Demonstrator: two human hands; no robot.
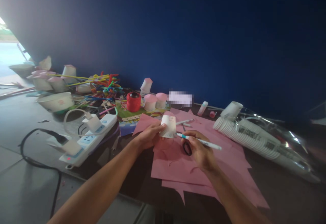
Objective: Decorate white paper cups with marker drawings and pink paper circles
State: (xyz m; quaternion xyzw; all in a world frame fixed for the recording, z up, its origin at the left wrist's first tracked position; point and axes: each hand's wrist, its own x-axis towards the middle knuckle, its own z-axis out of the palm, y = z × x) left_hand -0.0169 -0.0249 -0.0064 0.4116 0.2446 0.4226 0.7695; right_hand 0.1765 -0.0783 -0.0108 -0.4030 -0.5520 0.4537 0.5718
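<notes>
My left hand [151, 135] is closed around a white paper cup [168, 127] with a small drawing near its upper edge. A bit of pink shows at the cup's top. In my right hand [202, 152] is a white acrylic marker [207, 143] with a teal band, its tip pointing left at the cup's lower right side. Whether the tip touches the cup is too small to tell. Pink paper sheets [183, 169] lie under both hands. Black scissor handles [187, 148] show beside my right hand; the blades are mostly hidden.
Nested paper cups [244, 137] lie in clear plastic at right. A glue stick [202, 108], red yarn spool [133, 102] and pink-topped cups [150, 103] stand behind. At left are a power strip [91, 139] with cables, a bowl [56, 101] and colourful pipe cleaners [108, 84].
</notes>
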